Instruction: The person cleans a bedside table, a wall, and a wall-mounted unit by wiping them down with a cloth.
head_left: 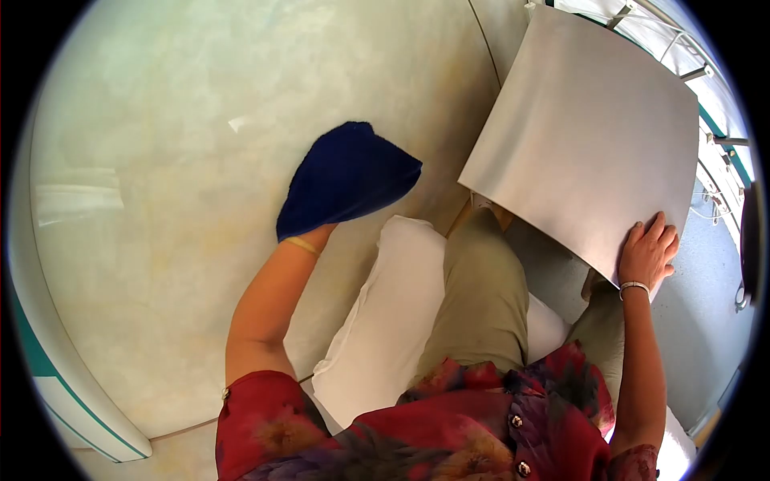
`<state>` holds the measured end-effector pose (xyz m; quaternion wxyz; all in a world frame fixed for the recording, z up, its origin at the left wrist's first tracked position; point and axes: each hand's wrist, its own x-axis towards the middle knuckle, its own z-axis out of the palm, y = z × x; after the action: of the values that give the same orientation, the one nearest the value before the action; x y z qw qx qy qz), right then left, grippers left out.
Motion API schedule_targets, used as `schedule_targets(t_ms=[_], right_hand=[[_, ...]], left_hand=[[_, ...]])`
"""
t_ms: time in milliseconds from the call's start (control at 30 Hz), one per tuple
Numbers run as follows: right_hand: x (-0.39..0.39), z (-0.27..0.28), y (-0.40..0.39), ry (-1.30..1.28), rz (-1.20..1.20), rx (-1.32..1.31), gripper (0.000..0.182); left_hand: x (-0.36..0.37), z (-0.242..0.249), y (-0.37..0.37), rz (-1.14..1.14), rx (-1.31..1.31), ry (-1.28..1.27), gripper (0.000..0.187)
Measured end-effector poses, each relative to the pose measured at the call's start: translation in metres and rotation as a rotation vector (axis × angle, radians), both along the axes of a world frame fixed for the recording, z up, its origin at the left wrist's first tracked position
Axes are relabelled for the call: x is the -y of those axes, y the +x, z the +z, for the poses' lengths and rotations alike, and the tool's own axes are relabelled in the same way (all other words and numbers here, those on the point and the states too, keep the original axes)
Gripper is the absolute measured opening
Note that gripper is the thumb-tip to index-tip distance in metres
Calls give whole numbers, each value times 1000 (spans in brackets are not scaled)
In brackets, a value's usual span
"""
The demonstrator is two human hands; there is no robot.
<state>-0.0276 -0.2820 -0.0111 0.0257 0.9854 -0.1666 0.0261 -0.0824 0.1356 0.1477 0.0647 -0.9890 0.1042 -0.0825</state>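
Note:
A dark blue cloth (353, 176) lies against a pale marbled surface (184, 264), draped over my left hand (323, 234). Only the wrist end of that hand shows, with a yellowish band round the wrist; its fingers are hidden by the cloth. On the right, my right hand (648, 252) rests on the near right corner of a smooth silver-grey metal panel (593, 136). Its fingers are spread over the surface, and a bracelet sits at the wrist.
A long white covered object (393, 313) lies beside my legs in olive trousers (481, 297). Metal rails (682, 56) and white framing run behind the panel. A blue-grey floor (706, 305) shows at right. A white edge with green stripes (72, 385) borders the left.

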Motion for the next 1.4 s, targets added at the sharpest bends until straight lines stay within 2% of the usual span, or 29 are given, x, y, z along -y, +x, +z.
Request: schedule_targets(t_ms=[100, 267, 300, 433, 500, 667, 967, 1067, 1167, 1400], right_hand=[[0, -2, 0, -1, -2, 6, 48], [-2, 2, 3, -20, -14, -18, 48], [-3, 0, 2, -24, -15, -13, 48], [-2, 0, -2, 9, -10, 0, 48], [-3, 2, 0, 17, -16, 1, 48], [-3, 2, -1, 33, -28, -8, 47], [-2, 6, -1, 35, -8, 11, 45], [-2, 5, 0, 34, -7, 29, 45], [-1, -1, 1, 16, -15, 62, 45], [-2, 1, 1, 7, -38, 2, 45]], left_hand=[[-2, -8, 6, 11, -9, -41, 24], [22, -63, 43, 3, -216, -153, 25], [29, -74, 48, -56, -325, -31, 24], [25, -116, 48, 20, -412, 37, 23], [28, -113, 44, 37, -429, 45, 24], [27, -70, 17, 9, -347, 54, 26], [-6, 75, -53, 91, 116, 253, 30], [-16, 90, -58, 141, 192, 304, 32], [-18, 71, -44, 129, 150, 295, 33], [2, -38, 24, 0, -230, 180, 36]])
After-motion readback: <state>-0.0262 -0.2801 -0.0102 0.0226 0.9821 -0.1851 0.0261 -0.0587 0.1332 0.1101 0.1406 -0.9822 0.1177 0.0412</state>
